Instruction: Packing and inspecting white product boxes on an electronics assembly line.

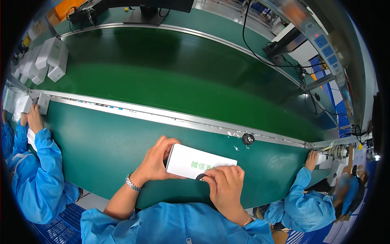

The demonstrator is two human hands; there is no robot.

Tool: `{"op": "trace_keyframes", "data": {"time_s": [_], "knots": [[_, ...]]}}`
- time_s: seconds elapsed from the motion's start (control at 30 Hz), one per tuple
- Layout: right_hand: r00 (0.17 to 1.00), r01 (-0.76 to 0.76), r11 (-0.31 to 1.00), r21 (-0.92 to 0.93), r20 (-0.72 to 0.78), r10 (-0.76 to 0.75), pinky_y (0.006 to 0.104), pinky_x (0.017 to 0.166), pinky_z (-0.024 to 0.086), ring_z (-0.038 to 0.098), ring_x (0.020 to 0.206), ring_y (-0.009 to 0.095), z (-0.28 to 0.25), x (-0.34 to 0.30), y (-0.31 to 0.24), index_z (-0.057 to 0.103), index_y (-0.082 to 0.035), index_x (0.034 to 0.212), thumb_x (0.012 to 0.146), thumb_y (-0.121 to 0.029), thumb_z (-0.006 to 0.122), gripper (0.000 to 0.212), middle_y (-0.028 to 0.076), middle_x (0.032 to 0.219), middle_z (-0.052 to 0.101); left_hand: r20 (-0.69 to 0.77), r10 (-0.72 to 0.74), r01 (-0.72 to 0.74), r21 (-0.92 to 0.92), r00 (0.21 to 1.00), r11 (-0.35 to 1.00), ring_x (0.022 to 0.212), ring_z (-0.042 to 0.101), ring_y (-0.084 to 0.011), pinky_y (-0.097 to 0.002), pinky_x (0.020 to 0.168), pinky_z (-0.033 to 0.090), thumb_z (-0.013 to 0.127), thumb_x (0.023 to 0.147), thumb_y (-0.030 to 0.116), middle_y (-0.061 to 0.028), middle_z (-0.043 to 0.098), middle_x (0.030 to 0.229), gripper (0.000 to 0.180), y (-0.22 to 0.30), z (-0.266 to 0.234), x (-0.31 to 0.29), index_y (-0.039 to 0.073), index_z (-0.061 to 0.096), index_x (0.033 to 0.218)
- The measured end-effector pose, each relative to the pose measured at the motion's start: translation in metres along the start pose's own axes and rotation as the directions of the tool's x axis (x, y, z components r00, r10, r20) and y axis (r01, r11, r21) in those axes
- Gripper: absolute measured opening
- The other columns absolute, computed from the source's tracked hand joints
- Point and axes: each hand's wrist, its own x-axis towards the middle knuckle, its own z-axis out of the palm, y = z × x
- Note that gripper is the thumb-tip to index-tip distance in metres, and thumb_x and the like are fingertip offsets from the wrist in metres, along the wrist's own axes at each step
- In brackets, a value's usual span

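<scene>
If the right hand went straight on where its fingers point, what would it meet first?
Likely the white box; the right hand already seems to touch it near its lower edge.

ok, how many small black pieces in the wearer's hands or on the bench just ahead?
2. One black piece lies on the green bench by the metal rail; a second piece, partly covered, is in the right hand against the white box. Others may be hidden.
</scene>
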Motion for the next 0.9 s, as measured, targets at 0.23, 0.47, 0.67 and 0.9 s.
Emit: {"op": "trace_keyframes", "data": {"time_s": [0.23, 0.47, 0.67, 0.9], "knots": [[1.0, 0.001, 1.0, -0.01, -0.006, -0.002, 0.0418, 0.088, 0.04, 0.058, 0.086, 0.025, 0.0, 0.006, -0.005, 0.066, -0.009, 0.091, 0.082, -0.013, 0.079, 0.016, 0.003, 0.09, 0.061, 0.018, 0.004, -0.004, -0.014, 1.0, 1.0, 0.094, 0.069, -0.0241, -0.0348, 0.08, 0.059, 0.103, 0.055, 0.032, -0.0079, 0.055, 0.109, 0.091, 0.003, -0.003, 0.001, 0.01, 0.055, 0.129], [0.992, 0.027, 0.999, 0.027, 0.123, -0.03, 0.0427, 0.087, 0.037, 0.055, 0.088, 0.027, 0.003, 0.01, -0.002, 0.059, -0.009, 0.092, 0.082, -0.005, 0.073, 0.018, 0.006, 0.09, 0.056, -0.007, 0.033, -0.033, -0.022, 0.999, 0.999, 0.096, 0.07, -0.0258, -0.0361, 0.083, 0.061, 0.103, 0.055, 0.03, -0.0088, 0.056, 0.11, 0.089, 0.003, -0.003, 0.0, 0.009, 0.055, 0.128], [0.988, 0.127, 0.985, 0.12, 0.067, -0.136, 0.0432, 0.091, 0.036, 0.057, 0.092, 0.025, 0.011, 0.0, 0.017, 0.059, -0.011, 0.096, 0.084, -0.006, 0.07, 0.016, 0.005, 0.095, 0.059, 0.012, 0.002, -0.002, -0.004, 1.0, 1.0, 0.097, 0.071, -0.0256, -0.0366, 0.085, 0.062, 0.103, 0.055, 0.03, -0.0088, 0.057, 0.111, 0.09, 0.006, -0.003, 0.0, 0.008, 0.055, 0.129], [0.993, 0.106, 0.95, 0.294, -0.081, -0.085, 0.0424, 0.094, 0.038, 0.062, 0.096, 0.025, 0.01, -0.004, 0.017, 0.062, -0.011, 0.101, 0.085, -0.004, 0.073, 0.021, 0.002, 0.096, 0.067, 0.001, 0.0, 0.0, -0.02, 1.0, 1.0, 0.1, 0.071, -0.0244, -0.0354, 0.087, 0.062, 0.104, 0.054, 0.033, -0.0083, 0.057, 0.111, 0.093, 0.003, -0.001, 0.0, 0.007, 0.055, 0.129]]}}
